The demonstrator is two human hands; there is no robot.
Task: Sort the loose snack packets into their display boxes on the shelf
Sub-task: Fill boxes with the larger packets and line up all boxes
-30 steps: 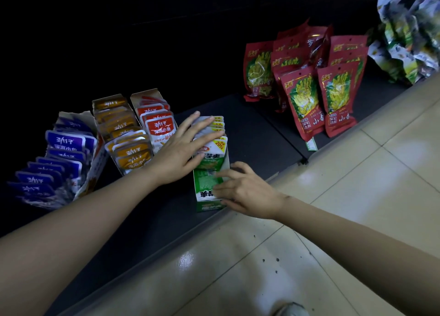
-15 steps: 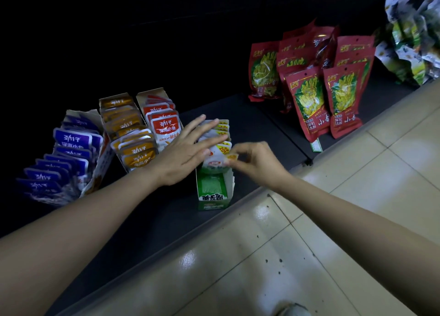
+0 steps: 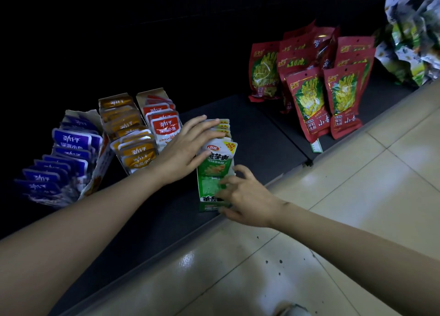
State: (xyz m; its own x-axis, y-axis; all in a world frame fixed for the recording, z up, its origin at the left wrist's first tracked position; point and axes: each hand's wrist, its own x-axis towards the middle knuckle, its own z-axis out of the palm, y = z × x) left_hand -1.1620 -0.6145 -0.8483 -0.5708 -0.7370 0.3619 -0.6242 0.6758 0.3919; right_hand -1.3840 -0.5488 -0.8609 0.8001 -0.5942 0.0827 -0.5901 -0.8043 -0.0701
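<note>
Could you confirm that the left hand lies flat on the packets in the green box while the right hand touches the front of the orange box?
Not quite: the right hand touches the front of the same green box, as the head view shows. The left hand does lie flat on that box's packets.

Before me a green display box [image 3: 209, 189], green-and-white packets [image 3: 220, 151] with yellow corners; to my left red-and-white packets [image 3: 165, 128], orange packets [image 3: 137, 150], purple-blue packets [image 3: 71, 140]; red bags [image 3: 307, 101] printed yellow-green; black shelf [image 3: 257, 144]
</note>
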